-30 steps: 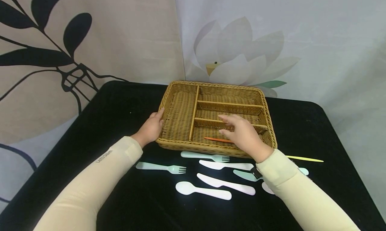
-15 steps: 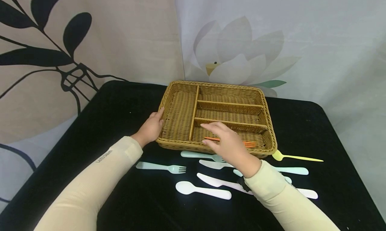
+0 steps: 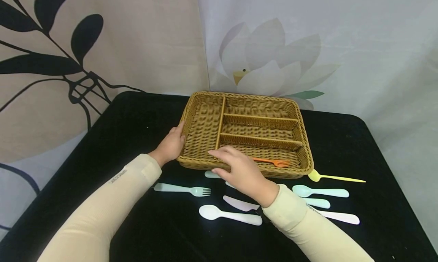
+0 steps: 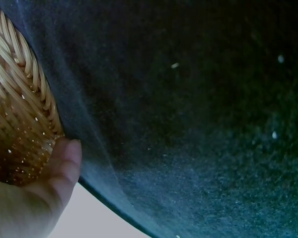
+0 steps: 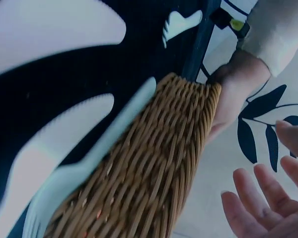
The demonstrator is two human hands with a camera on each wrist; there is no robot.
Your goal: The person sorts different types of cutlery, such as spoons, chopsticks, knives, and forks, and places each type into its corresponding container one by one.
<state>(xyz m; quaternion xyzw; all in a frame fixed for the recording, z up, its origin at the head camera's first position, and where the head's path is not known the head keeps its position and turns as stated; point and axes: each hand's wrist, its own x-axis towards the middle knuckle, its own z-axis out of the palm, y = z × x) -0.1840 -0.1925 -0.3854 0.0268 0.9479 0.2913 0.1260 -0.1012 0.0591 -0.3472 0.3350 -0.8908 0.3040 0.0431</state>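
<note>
A brown wicker basket [image 3: 261, 141] with divided compartments stands at the back of the black table. My left hand [image 3: 171, 145] holds its left side, the fingertips at the rim. An orange fork [image 3: 276, 162] lies in the front compartment, its handle end hidden by my right hand [image 3: 241, 174]. That hand hovers over the basket's front edge, thumb and fingers spread apart, holding nothing. Beneath it, mostly hidden in the head view, are a mint fork [image 5: 72, 176] and a white knife [image 5: 54, 141], both seen along the basket's front wall in the right wrist view.
In front lie another mint fork [image 3: 186, 189], a white spoon [image 3: 232, 216] and a pale knife [image 3: 239, 204]. At right are a yellow spoon [image 3: 337, 178], a mint spoon [image 3: 321, 191], a mint handle [image 3: 319, 203] and a white handle [image 3: 342, 217]. A printed cloth [image 3: 154, 37] hangs behind.
My right hand has moved left and toward me, from over the front compartment to the basket's front edge, uncovering the orange fork's tines. The left hand and basket stay put.
</note>
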